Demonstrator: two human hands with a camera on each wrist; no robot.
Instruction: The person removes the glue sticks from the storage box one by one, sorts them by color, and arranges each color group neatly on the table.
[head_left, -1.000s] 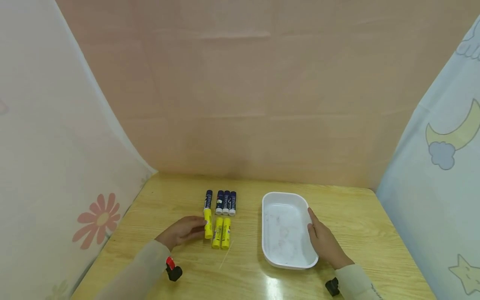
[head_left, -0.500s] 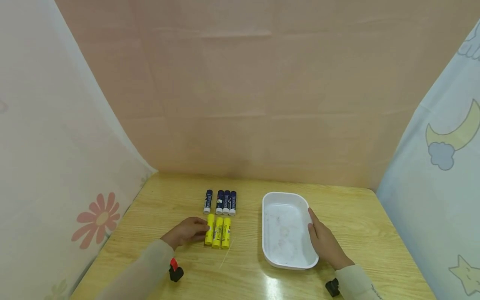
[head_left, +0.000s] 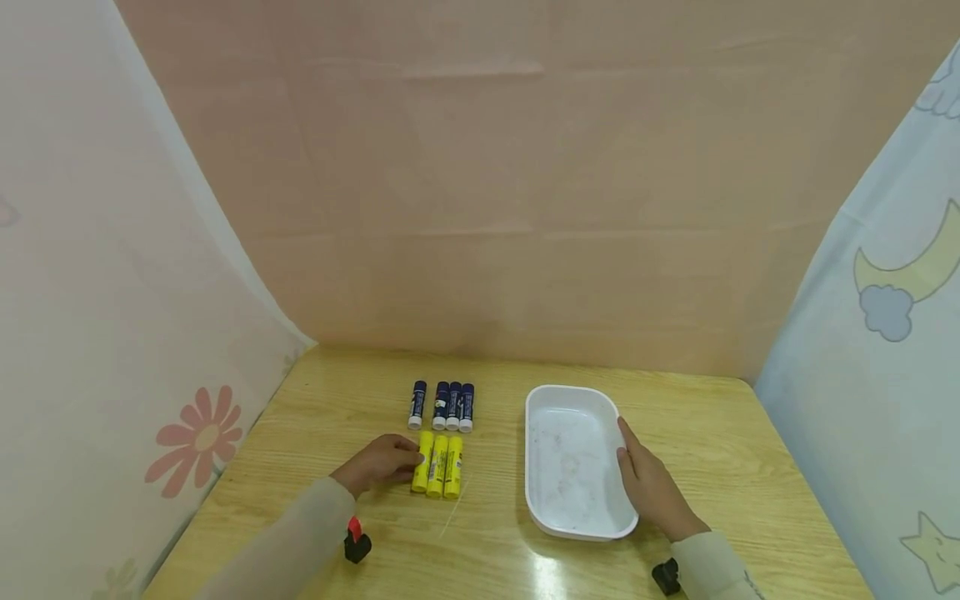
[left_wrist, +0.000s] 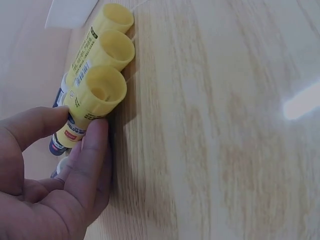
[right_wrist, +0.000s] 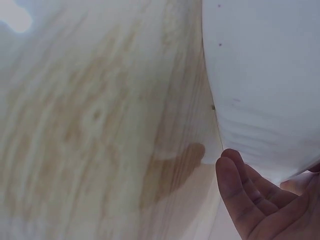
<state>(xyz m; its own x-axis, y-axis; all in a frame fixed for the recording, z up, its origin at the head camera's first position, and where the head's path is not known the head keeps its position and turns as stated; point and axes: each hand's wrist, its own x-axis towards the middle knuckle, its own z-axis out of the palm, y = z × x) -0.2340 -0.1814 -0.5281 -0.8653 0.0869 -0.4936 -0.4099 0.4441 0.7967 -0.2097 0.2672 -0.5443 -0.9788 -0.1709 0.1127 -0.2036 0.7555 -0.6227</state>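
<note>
Three yellow glue sticks lie side by side on the table, their open-looking hollow ends facing the left wrist camera. My left hand [head_left: 381,462] pinches the leftmost yellow glue stick [left_wrist: 85,102] between thumb and fingers. It lies beside the middle yellow glue stick [head_left: 437,468] and the right one [head_left: 453,468]. Just beyond them is a row of several dark blue glue sticks [head_left: 453,407] with white ends; the leftmost blue one [head_left: 417,406] sits a little apart. At the right, my right hand [head_left: 654,492] holds the right side of a white tray [head_left: 581,467], thumb at the rim, fingers along the outer wall.
The wooden table [head_left: 495,550] carries everything. A pinkish cloth [head_left: 480,208] hangs behind it, with patterned cloths [head_left: 112,275] on the left and right sides. Between the glue sticks and the tray lies a strip of bare table with a thin pale line on it.
The left hand has brought the yellow glue stick down and right, from overlapping the leftmost blue one to lying beside the other two yellow ones. The right hand and tray have stayed put.
</note>
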